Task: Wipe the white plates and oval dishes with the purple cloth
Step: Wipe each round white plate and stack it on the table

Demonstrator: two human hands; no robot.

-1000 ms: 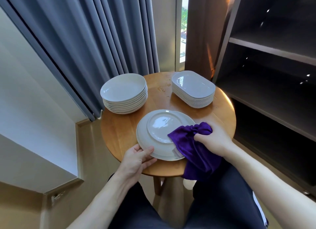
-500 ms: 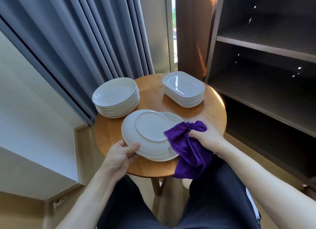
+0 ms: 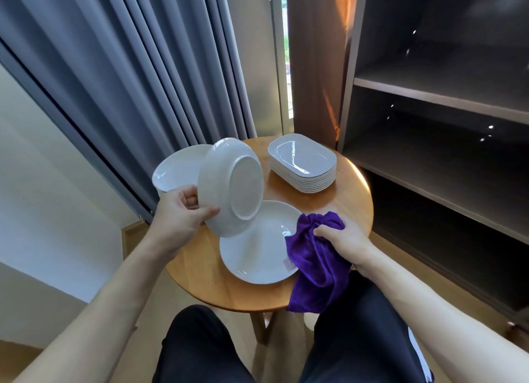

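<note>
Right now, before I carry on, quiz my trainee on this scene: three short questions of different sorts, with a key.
1. True or false: the left hand holds a tilted white plate, underside toward the camera.
2. Which hand grips the purple cloth? A) left hand B) right hand C) neither
3. Fill in: the stack of oval dishes stands on the far ____ side of the round wooden table.
Key: 1 true; 2 B; 3 right.
</note>
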